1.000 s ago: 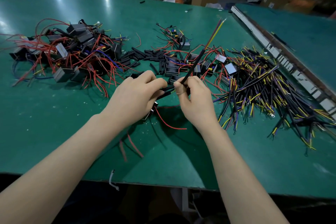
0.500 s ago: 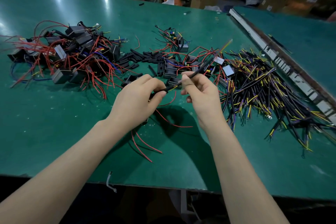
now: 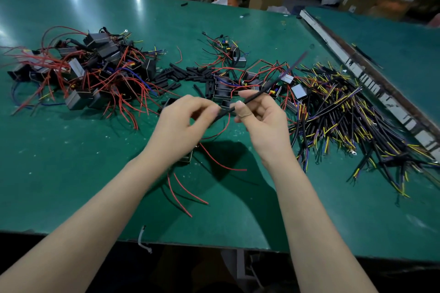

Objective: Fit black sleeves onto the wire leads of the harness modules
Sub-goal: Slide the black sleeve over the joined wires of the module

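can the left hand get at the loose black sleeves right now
Probably not yet: the left hand is pinching the sleeved lead along with the right hand. Otherwise, the loose sleeves lie uncovered just beyond it.

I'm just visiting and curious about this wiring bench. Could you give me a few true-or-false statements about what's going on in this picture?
1. Both hands, left and right, hold one thin black sleeve. True.
2. The table is red. False: it is green.
3. Loose short black sleeves lie beyond the hands. True.
4. The pile of black and yellow wires lies on the person's left. False: it lies on the right.
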A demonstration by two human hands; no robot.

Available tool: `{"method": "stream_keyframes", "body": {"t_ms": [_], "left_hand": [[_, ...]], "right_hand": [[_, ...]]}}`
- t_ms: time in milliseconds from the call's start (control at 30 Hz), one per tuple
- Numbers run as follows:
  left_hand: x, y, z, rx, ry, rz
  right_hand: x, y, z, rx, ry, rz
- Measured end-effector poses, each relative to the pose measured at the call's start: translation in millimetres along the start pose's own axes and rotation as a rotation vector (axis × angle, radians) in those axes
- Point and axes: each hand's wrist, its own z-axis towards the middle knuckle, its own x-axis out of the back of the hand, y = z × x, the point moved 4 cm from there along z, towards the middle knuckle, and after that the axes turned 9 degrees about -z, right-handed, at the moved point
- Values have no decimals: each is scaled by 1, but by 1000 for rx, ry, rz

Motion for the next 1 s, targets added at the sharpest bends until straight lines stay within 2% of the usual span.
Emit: {"method": "stream_keyframes", "body": {"t_ms": [67,100,200,400,533,633,733,900,1000], "left_hand": [[9,-13,0,173,23,-97],[11,-21,0,270,-19,-134],[9,-33,-6,467,-276,-278],[6,-18,-7,391,-369,-443],[-3,-16,-11,476,-433,-520],[-4,-15,-11,494,-367,-535],[3,-19,-9,428,-192,-376],[9,-11,-5,242,-204,38],[13,0,1,82,-124,364]], "right_hand": [[1,-2,0,-8,11,48],[2,-3,0,-14,18,75],[2,-3,1,-39,19,145],[1,-4,-1,-16,2,153],[2,-4,-1,23,15,159],[3,-5,-1,78,34,116],[-3,-6,-2,176,4,-41],[-8,-7,-4,190,-60,-67],[-5,-7,-4,195,-70,-57]]}}
